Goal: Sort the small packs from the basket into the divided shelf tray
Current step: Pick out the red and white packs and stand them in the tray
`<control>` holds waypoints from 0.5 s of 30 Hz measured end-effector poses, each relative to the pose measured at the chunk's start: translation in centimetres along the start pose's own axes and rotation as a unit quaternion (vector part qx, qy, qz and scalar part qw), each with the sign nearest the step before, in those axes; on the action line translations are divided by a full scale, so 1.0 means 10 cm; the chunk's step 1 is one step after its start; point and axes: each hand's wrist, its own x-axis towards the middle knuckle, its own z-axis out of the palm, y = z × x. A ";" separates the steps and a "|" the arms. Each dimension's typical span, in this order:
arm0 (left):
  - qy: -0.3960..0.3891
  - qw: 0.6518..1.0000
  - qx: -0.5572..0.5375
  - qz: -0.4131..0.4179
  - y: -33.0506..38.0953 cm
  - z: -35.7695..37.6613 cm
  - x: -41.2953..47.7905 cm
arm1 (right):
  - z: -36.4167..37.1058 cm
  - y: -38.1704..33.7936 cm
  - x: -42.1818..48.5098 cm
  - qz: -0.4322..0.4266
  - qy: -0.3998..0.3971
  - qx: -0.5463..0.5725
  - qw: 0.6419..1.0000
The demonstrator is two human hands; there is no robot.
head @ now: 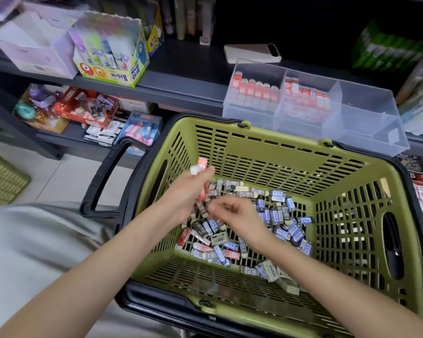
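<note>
In the left hand (185,192) a red pack (202,163) juts above the grip.

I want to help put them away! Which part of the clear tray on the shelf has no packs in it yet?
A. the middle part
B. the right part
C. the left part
B: the right part of the tray holds no packs, while the left and middle parts are filled with red packs.

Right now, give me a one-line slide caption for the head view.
Left hand holds red packs over the green basket; right hand hovers over the pile.
</note>
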 end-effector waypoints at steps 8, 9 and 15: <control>-0.015 0.990 -0.139 0.011 0.18 -0.21 0.02 | 0.21 0.91 0.03 -0.037 -0.197 -0.530 0.824; -0.017 0.990 -0.139 0.012 0.18 -0.22 0.03 | 0.23 0.96 0.05 -0.055 -0.193 -0.538 0.819; -0.027 0.990 -0.135 0.034 0.17 -0.23 0.05 | 0.30 1.05 0.21 -0.061 -0.162 -0.570 0.803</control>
